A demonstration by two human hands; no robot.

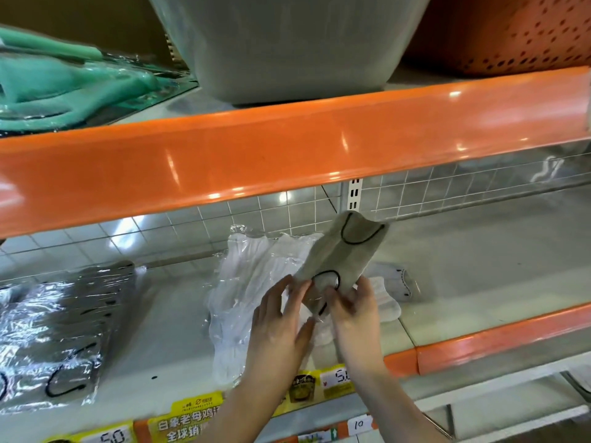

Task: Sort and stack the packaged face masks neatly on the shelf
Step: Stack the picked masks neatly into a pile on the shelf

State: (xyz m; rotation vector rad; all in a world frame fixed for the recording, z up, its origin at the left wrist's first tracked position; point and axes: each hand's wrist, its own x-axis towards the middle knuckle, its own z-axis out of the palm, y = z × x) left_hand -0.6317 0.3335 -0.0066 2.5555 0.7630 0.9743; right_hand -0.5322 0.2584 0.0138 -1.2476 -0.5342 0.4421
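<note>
**On the middle shelf, one grey mask in both hands**

Over the white shelf board (463,282) we hold a packaged grey mask (343,251) with black ear loops, its far end tilted up toward the wire grid backing (415,193). Our left hand (278,318) pinches the near end of the packet, thumb below and fingers curled over the plastic edge. Our right hand (351,310) grips the same end from the other side, fingers bent round the wrapping near the lower ear loop. Both hands are clamped on that one packet.

Under it lies a stack of white masks (249,289) in clear film, spread across the board and reaching toward the front lip. Just beside our right hand, more white masks (388,294) lie loose, one with a dotted edge. Well to the left sits a pile of dark grey masks (57,330) in shiny wrap, black loops showing through.

Yellow price tags (198,407) run along the shelf front beneath our wrists. On the shelf above, behind the orange rail (287,145), stand a grey tub (281,46), an orange perforated basket (511,30) and teal wrapped goods (64,78).
</note>
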